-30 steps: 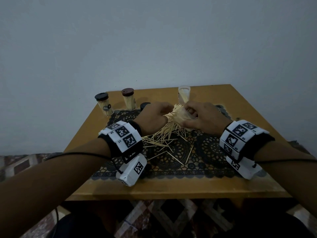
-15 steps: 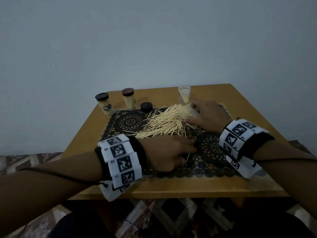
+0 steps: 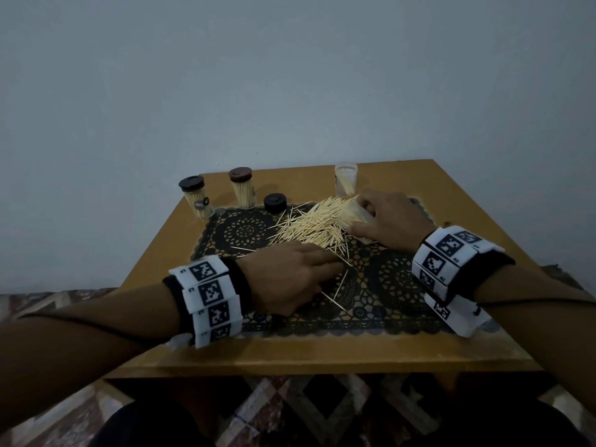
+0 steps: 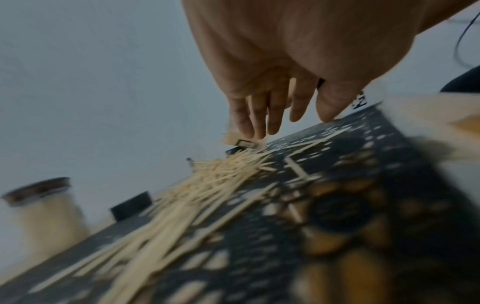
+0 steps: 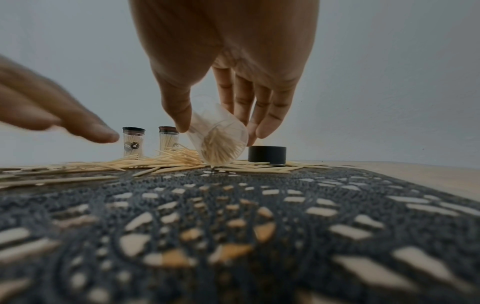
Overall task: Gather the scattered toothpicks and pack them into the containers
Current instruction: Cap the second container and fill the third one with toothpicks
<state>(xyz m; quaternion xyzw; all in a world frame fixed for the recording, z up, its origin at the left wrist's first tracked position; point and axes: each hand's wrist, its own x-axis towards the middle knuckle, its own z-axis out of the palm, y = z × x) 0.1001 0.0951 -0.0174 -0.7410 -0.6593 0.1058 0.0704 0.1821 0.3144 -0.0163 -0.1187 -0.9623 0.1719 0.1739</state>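
Note:
A pile of pale toothpicks (image 3: 314,225) lies on the black lace mat (image 3: 393,285), with a few strays (image 3: 338,291) nearer me. My right hand (image 3: 385,221) grips a clear container (image 5: 218,142) tilted on its side, partly filled with toothpicks, its mouth at the pile's right edge. My left hand (image 3: 290,279) lies palm down on the mat at the pile's near edge, fingers straight (image 4: 259,123) and holding nothing. The left wrist view is blurred.
Two capped containers full of toothpicks (image 3: 196,196) (image 3: 243,188) stand at the back left. A loose black cap (image 3: 275,202) sits by the pile. An open clear container (image 3: 345,179) with a few toothpicks stands at the back. The wooden table (image 3: 322,353) ends close in front.
My left hand left the container's mouth and came down toward me onto the mat, then slid slightly toward the pile. The right hand kept hold of the tilted container.

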